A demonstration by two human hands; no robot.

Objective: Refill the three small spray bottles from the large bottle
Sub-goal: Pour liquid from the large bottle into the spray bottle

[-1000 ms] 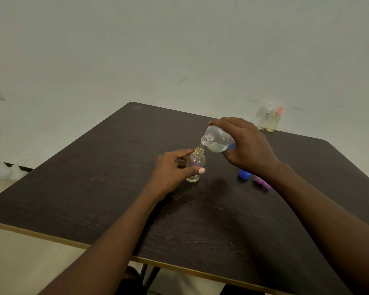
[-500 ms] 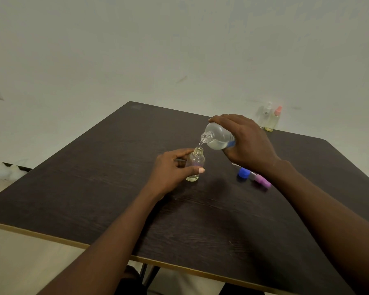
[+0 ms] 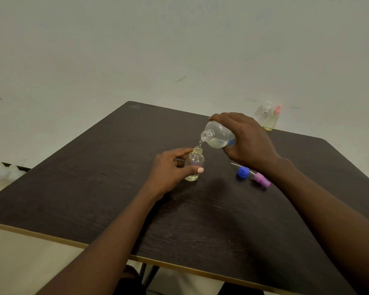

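**Pour running into small bottle, level barely up**

The small bottle (image 3: 193, 165) stands upright approx. mid-bench with its neck open. Only a thin yellowish layer sits at its base, w/ no rise I can see vs. 1 s ago. A thin stream drops into it from the mouth of the large bottle (image 3: 218, 135). I've raised that mouth a touch since then; the tilt is much the same.

My left hand (image 3: 168, 167) is wrapped round the small bottle, thumb across the front, steadying it. My right hand (image 3: 247, 139) grips the large bottle's body from above, neck angled down-left.

My right wrist has shifted back, so the blue cap (image 3: 242, 172) and purple spray head (image 3: 261, 179) w/ its dip tube now show fully. They lie just beside each other on the bench (image 3: 94, 188).

Two other small bottles (image 3: 270, 118) stand at the far edge w/ tops on.

My read: the fill's at an early stage and most of the task is left. The neck is narrow, so a drifting stream would spill.
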